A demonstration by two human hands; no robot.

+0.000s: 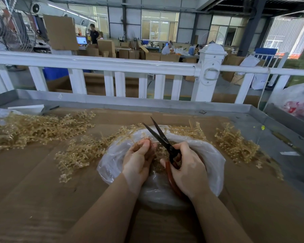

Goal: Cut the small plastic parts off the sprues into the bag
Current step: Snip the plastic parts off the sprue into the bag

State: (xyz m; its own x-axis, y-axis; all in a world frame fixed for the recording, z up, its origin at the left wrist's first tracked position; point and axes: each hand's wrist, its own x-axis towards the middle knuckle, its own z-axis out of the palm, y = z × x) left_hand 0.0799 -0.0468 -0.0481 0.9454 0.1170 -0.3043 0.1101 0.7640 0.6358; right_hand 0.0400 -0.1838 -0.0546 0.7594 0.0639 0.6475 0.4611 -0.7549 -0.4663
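cardboard [42, 181] bench: bag [212, 155] holds cut amber parts [158, 165].

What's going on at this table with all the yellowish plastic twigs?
A person is snipping small parts off sprues. The left hand pinches a sprue over an open clear bag, and the right hand holds scissors with blades open, pointing away. Piles of sprues lie around the bag on the cardboard-covered table; whether they are cut or uncut, I cannot tell.
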